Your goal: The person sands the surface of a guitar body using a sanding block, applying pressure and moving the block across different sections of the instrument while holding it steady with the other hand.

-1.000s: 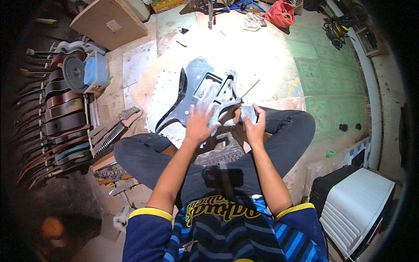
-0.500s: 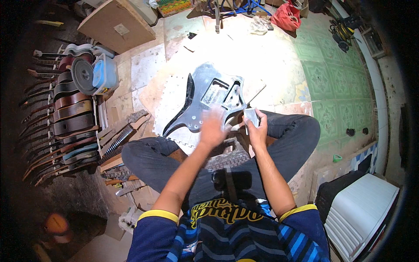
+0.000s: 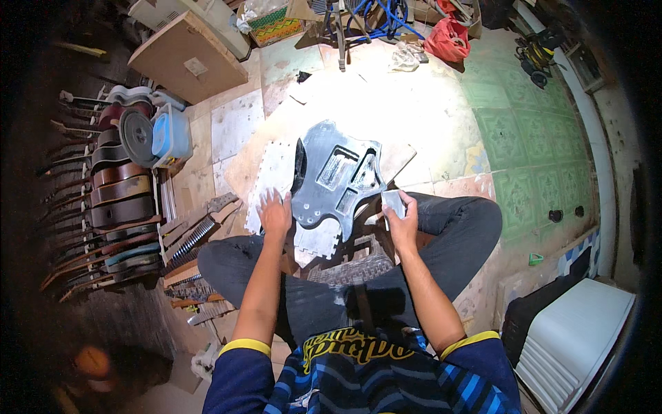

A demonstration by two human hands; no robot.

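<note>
An unfinished electric guitar body, dark grey with whitish dust, lies in front of me on a pale foam mat. It has several cut-out cavities and a few round holes near its lower end. My left hand is at the body's left edge, fingers spread over the mat; whether it touches the body I cannot tell. A flat grey sanding block is held between the thumb and fingers of my right hand, beside the body's right edge and apart from it.
Several guitars stand in a row at the left, beside a blue-and-clear plastic tub. Files and saws lie by my left knee. A dusty textured block sits between my legs. A white ribbed case stands at right.
My left hand has moved left, from over the guitar body to its left edge. The body appears slightly lower in view. My right hand still holds the sanding block, a little lower.
</note>
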